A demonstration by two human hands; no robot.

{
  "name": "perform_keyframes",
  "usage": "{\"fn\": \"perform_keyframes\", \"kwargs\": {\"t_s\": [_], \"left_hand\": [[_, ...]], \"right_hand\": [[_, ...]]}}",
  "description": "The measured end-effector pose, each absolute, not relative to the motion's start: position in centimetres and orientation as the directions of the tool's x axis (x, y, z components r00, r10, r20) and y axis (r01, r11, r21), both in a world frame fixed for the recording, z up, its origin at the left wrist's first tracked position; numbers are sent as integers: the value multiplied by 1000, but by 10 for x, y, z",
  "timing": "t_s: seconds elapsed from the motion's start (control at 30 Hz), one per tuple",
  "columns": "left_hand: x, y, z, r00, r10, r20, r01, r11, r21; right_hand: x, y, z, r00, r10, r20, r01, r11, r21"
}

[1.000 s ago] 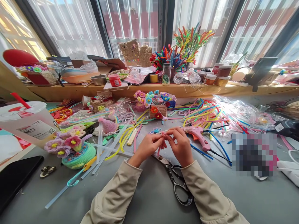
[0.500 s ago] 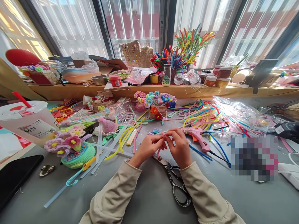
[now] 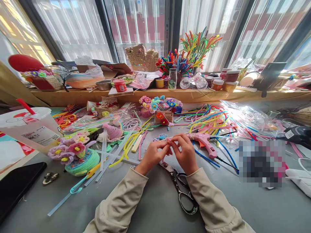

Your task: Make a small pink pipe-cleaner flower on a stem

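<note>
Both my hands meet above the grey table, fingertips pinched together on a thin pink pipe cleaner [image 3: 166, 158] whose end hangs down between them. My left hand [image 3: 152, 156] grips it from the left, my right hand [image 3: 185, 152] from the right. Black-handled scissors [image 3: 182, 191] lie on the table just under my wrists. A pink glue gun [image 3: 203, 141] rests right of my right hand.
Loose pipe cleaners [image 3: 211, 119] spread to the right, yellow and pale strips [image 3: 126, 145] to the left. A green yarn basket with flowers [image 3: 78, 157], a lidded drink cup [image 3: 31, 129], a black phone [image 3: 17, 184] and a small flower basket [image 3: 163, 111] stand around. A cluttered wooden sill [image 3: 155, 94] runs behind.
My hands stay pinched on the pink pipe cleaner and have shifted only slightly; the view has tipped a little.
</note>
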State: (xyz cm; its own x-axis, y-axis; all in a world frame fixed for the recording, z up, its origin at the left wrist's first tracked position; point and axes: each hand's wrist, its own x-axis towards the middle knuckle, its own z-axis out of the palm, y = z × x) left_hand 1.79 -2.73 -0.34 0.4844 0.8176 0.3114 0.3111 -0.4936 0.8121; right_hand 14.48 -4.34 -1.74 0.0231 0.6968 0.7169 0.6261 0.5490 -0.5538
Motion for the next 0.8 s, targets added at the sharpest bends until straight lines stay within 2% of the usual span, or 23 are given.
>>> {"fn": "perform_keyframes", "kwargs": {"t_s": [0.2,0.27,0.43,0.5,0.6,0.7,0.8], "left_hand": [[17,-23,-9,463,844,271,429,-481,764],[14,-22,-9,381,870,313,458,-471,754],[-7,-15,-5,29,878,478,538,-416,733],[-18,-13,-4,-47,855,517,552,-409,727],[-31,-16,-3,-60,821,568,558,-444,701],[-42,-23,1,-101,824,558,594,-400,698],[-53,-30,8,-202,855,478,587,-286,758]], "right_hand": [[144,-41,-22,-11,762,647,613,516,-598],[144,-41,-21,12,773,634,580,511,-635],[145,-43,-18,125,803,582,497,458,-737],[146,-43,-17,140,825,547,478,428,-767],[146,-42,-18,127,846,518,467,410,-783],[145,-42,-19,116,855,505,460,404,-790],[145,-42,-20,127,863,489,451,389,-803]]}}
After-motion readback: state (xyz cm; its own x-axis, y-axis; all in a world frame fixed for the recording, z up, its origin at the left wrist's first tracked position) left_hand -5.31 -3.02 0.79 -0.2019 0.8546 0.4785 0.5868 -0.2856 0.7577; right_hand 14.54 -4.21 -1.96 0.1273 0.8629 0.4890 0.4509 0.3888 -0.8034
